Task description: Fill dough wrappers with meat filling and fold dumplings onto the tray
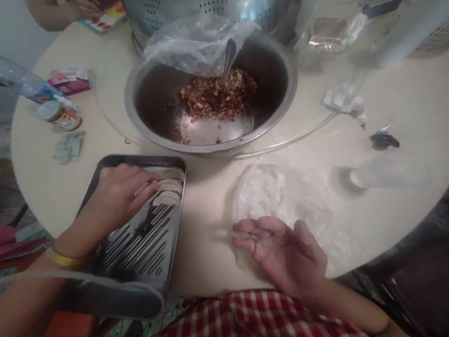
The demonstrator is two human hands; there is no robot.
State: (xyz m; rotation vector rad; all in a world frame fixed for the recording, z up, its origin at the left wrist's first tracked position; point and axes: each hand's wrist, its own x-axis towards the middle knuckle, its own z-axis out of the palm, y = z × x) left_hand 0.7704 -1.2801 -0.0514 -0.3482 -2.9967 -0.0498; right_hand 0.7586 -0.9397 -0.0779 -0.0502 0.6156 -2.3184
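My left hand [123,188] reaches over a dark metal tray [139,259] with slots in its base. Its thumb and fingertips pinch the left end of a pale folded dumpling [170,185]. Similar dumplings [166,198] lie right beside it, in a short row along the tray's right side. Palm up, my right hand [285,253] holds nothing; its fingers are loosely curled and apart, with whitish powder on them. Just beyond it lies a crumpled clear plastic bag [279,189] with pale contents that I cannot make out.
A large steel bowl [132,111] holds minced filling [216,96] with a spoon [229,59] and a plastic sheet. Behind stands a perforated steel pot [217,1]. A jar [58,114], a bottle [15,73] and a whitish cup [383,172] flank these. Another person's hand [88,4] is at the far left.
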